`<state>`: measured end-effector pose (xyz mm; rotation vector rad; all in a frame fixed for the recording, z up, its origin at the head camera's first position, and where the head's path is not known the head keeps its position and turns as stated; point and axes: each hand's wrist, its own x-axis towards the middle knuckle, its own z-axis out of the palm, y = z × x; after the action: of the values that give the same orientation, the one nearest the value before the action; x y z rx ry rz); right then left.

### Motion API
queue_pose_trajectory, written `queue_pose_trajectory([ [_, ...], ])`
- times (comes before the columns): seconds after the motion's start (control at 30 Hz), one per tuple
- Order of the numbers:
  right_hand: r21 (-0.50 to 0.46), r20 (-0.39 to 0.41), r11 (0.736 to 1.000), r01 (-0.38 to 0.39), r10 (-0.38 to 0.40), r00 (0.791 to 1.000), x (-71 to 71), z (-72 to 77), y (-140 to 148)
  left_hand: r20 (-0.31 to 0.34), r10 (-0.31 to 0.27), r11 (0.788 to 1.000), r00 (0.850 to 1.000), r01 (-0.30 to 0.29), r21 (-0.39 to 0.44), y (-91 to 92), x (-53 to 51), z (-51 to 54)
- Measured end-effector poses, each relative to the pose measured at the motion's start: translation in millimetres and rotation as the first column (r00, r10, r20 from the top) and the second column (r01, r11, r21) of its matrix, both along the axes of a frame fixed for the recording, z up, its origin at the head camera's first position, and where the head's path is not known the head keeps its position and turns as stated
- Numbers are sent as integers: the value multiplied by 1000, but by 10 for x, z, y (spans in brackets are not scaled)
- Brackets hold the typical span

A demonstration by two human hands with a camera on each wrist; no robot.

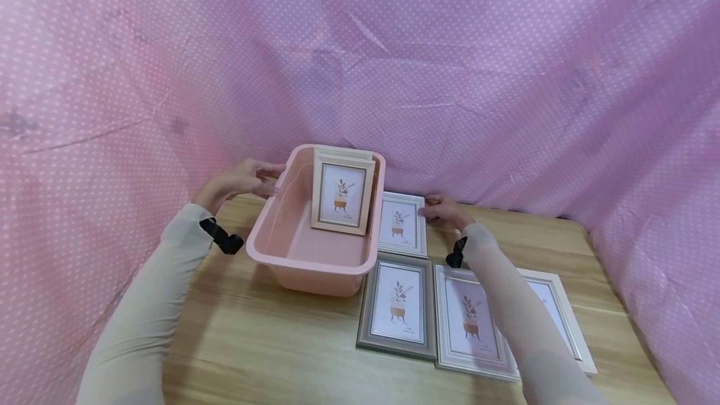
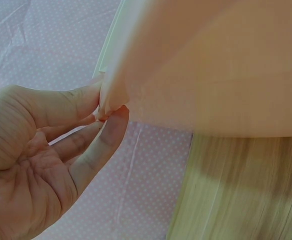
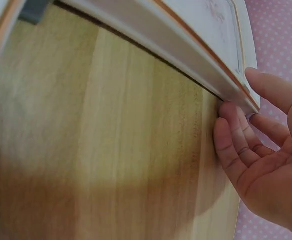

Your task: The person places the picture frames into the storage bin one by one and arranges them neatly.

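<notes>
A pink plastic tub [image 1: 315,264] stands tilted on the table, with cream picture frames [image 1: 362,208] leaning upright inside it. My left hand [image 1: 244,180] pinches the tub's left rim between thumb and fingers, also plain in the left wrist view, where the hand [image 2: 51,145] grips the pink edge [image 2: 117,92]. Right of the tub lies a white picture frame [image 1: 420,230], partly hidden by the tub. My right hand [image 1: 447,211] holds its upper right corner; in the right wrist view the hand [image 3: 266,145] has its thumb above and fingers under the frame's corner [image 3: 246,100].
A grey-brown frame [image 1: 367,311], a silver-white frame [image 1: 478,367] and another white frame [image 1: 582,349] lie side by side on the wooden table [image 1: 270,355], nearer the front. The right forearm passes over the two right ones. Pink dotted cloth [image 1: 416,80] hangs around the table's back and sides.
</notes>
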<state>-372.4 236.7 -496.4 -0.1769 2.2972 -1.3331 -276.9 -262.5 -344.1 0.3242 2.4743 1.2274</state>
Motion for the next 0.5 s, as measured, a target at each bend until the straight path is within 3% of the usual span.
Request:
queue_pose_trajectory([
  [0.23,33,13,999,24,-24,1000,-8,5,-26,0,5,1000,1000,-5,2,3,9,-9],
  [0.5,-13,34,999,45,-45,998,-50,-42,-3,4,0,1000,1000,0,7,3,9,-1],
])
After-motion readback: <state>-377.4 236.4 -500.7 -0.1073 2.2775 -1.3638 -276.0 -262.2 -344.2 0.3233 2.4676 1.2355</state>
